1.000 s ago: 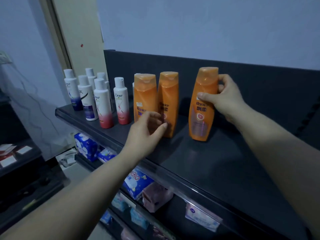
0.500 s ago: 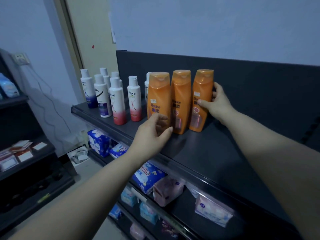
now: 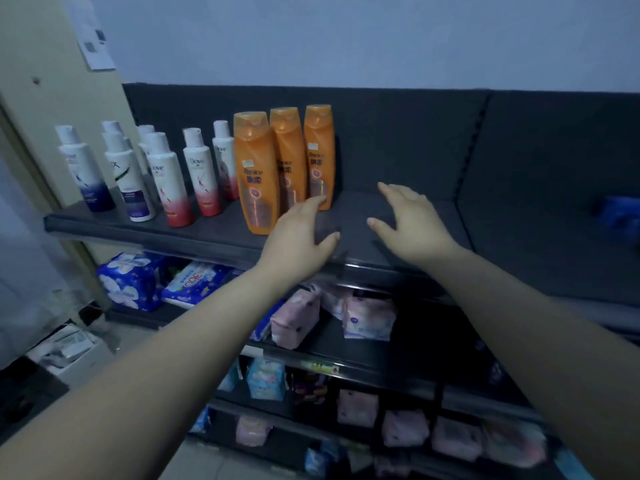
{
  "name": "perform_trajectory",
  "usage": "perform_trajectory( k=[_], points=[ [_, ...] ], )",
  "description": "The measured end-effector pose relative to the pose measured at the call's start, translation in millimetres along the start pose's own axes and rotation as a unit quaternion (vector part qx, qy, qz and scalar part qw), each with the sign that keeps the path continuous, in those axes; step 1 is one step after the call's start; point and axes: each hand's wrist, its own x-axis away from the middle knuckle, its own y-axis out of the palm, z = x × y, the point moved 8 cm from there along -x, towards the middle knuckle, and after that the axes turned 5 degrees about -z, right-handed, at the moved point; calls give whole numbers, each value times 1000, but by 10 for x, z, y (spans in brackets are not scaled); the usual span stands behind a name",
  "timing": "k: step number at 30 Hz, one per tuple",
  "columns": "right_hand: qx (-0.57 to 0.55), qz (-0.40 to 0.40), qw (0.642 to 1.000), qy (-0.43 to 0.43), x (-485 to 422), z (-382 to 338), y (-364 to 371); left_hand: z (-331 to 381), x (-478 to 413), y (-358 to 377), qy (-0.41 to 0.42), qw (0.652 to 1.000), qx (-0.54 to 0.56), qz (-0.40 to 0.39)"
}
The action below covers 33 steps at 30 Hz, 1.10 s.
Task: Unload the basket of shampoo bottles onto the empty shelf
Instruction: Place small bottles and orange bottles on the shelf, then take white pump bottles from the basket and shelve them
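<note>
left hand (image 3: 298, 237): palm down over the front part of the shelf (image 3: 485, 244), just in front of the orange bottles; its fingers (image 3: 308, 209) are straight and loosely spread, holding nothing.
right hand (image 3: 412, 226): palm down beside the left one, over bare shelf to the right of the row; fingers (image 3: 398, 194) spread and relaxed, thumb out, also holding nothing.
orange bottles (image 3: 256, 174): 3 of them, upright, side by side in a row that runs from the shelf front towards the back panel, labels facing out. whether they touch each other i cannot tell.
white bottles (image 3: 166, 174): a loose group of about 7 further left on the same shelf, all upright.
basket: not in view, so how many bottles are left in it cannot be told.
step in hand: it looks like the row is placed and both hands are free for the next bottle.
doing it well: clear the hands up and back so no finger brushes the front orange bottle, which is tall and narrow and would likely tip. set the next bottle on the bare shelf just right of the row, base flat, label forward, and steady it before letting go.
lower shelves: soft pink and blue packs (image 3: 367, 317) sit under the lip, so a dropped bottle would likely land among them.
</note>
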Motion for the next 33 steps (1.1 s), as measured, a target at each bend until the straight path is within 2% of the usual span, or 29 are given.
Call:
perform_trajectory(
  k=[6,14,26,33],
  points=[
    [61,32,994,84,1166,310,-205,647,274,590,60,996,39,-56],
    [150,54,965,206,2747,1100,-626,1884,752,1458,160,975,98,-121],
    [168,70,898,401,5627,2420,-1329,4251,2000,3186,269,904,156,-294],
    [132,72,853,500,7116,3076,-1325,5097,2838,4113,293,867,147,-375]
  ],
)
